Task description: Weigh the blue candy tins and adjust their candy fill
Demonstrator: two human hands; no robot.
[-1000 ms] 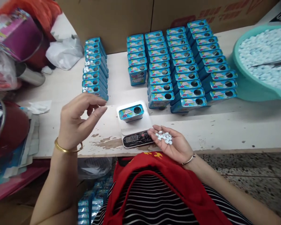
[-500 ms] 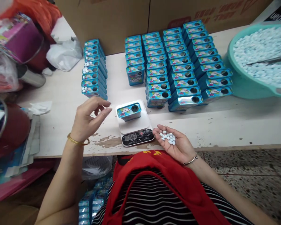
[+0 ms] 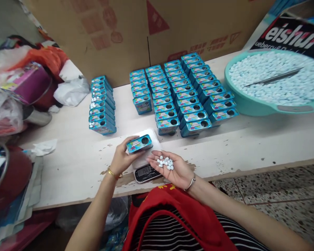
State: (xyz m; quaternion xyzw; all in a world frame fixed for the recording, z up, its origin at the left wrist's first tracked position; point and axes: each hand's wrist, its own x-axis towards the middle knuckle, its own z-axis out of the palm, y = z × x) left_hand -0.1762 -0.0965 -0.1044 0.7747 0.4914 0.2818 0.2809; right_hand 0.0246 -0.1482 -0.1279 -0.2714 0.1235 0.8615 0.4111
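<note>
My left hand (image 3: 124, 157) is closed around the left end of a blue candy tin (image 3: 139, 143) with a round dark opening in its top. The tin is at the white kitchen scale (image 3: 153, 134); whether it still touches the plate I cannot tell. My right hand (image 3: 179, 174) is palm up, fingers stretched out, and holds a small heap of pale blue candies (image 3: 165, 162) just right of the tin. It partly covers the scale's dark display (image 3: 145, 171).
Rows of blue tins (image 3: 170, 101) stand behind the scale. A shorter row (image 3: 102, 118) at the left has candies on some lids. At the right, a turquoise basin (image 3: 248, 106) of candies holds a dark, long tool (image 3: 274, 77). A cardboard box (image 3: 131, 42) stands behind.
My left hand has moved right and closed on the tin at the scale. My right hand, with the candies, has come closer to it, over the scale's edge. The view has tilted up.
</note>
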